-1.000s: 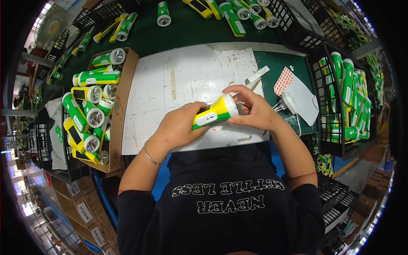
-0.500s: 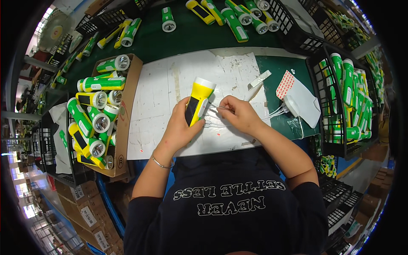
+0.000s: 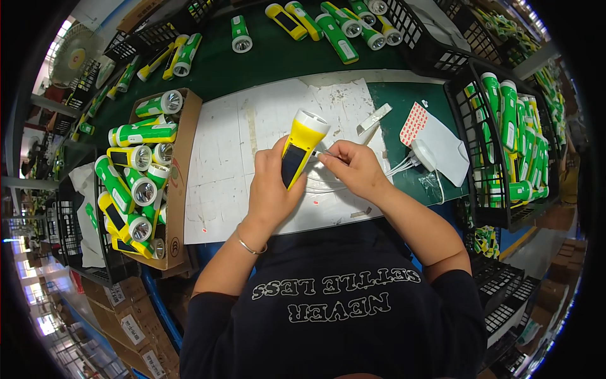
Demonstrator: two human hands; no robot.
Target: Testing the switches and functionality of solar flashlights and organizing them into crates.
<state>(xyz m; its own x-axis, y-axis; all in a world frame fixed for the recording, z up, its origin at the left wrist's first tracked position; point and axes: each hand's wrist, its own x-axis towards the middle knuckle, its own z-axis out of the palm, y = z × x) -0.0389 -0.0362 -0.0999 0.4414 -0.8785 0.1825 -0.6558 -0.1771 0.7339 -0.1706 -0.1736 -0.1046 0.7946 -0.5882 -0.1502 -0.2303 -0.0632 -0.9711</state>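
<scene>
Green tabletop (image 3: 265, 66) runs across the upper part of the frame, with one worn white board (image 3: 221, 145) laid over it in the middle. On that board's near side, at the centre of the frame, one flashlight (image 3: 294, 158) is held up at a slant, its head toward the upper right. It's bright yellow, flaring to a white-rimmed head, with a dark rectangular panel along the body.

The left hand (image 3: 274, 183) is wrapped around its lower body. The right hand (image 3: 356, 167) has thumb and fingers pinched on one white cable end (image 3: 317, 154) at the flashlight's side; I can't tell whether it's plugged in. Several white cables (image 3: 328, 187) run from beneath that hand toward one white adapter (image 3: 424, 155), right of centre.

Up top I count one lone flashlight (image 3: 240, 35), three more at the upper left (image 3: 187, 55) and about eight bunched at the upper right (image 3: 338, 39). One cardboard box (image 3: 184, 164) on the left holds at least ten, overlapping; one black crate (image 3: 464, 120) on the right is packed too tightly to count. One silver bangle (image 3: 249, 245) circles the left wrist.
</scene>
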